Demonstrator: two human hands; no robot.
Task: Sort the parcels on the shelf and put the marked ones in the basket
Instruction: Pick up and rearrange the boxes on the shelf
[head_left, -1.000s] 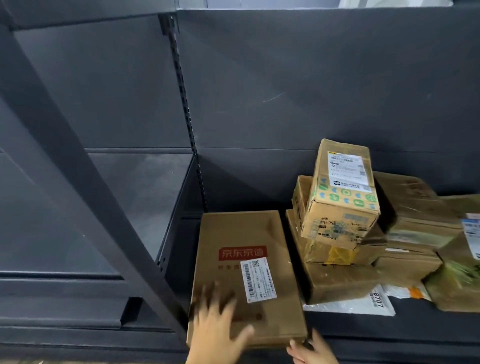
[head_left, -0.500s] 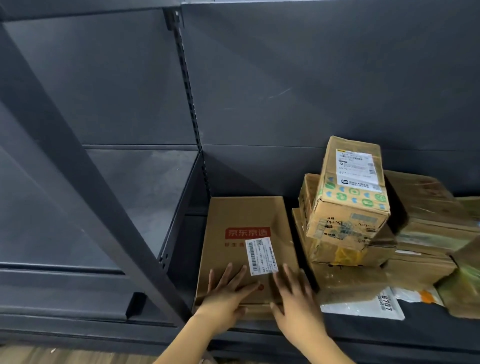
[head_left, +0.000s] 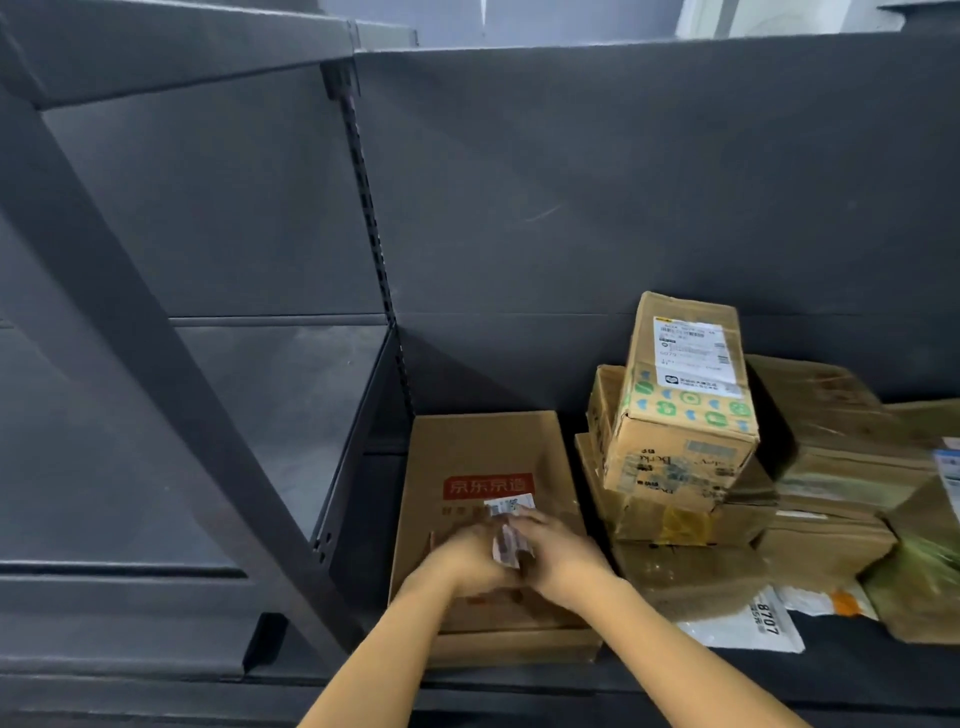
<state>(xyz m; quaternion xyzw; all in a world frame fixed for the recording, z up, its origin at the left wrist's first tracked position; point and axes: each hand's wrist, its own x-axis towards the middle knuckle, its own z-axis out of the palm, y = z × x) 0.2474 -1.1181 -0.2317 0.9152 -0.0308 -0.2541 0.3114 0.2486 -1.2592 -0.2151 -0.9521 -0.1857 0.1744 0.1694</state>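
Observation:
A flat brown parcel (head_left: 483, 447) with a red logo lies on the dark shelf (head_left: 857, 670), at its left end. Its white shipping label (head_left: 511, 504) is partly lifted, and a curled strip of it sits between my hands. My left hand (head_left: 465, 561) and my right hand (head_left: 561, 551) meet on top of the parcel, and both pinch the label; motion blur hides the fingers' detail. A small upright box (head_left: 680, 405) with a white label tops a stack of brown parcels just to the right. No basket is in view.
More brown parcels (head_left: 831, 467) and a white mailer bag (head_left: 748, 623) marked 8707 crowd the right of the shelf. A dark diagonal frame bar (head_left: 156, 364) crosses the left side. A slotted upright (head_left: 374, 249) divides the two shelf bays.
My hands lay flat on the parcel's near end; now they have come together at the label and lifted part of it. The parcel slid further back on the shelf.

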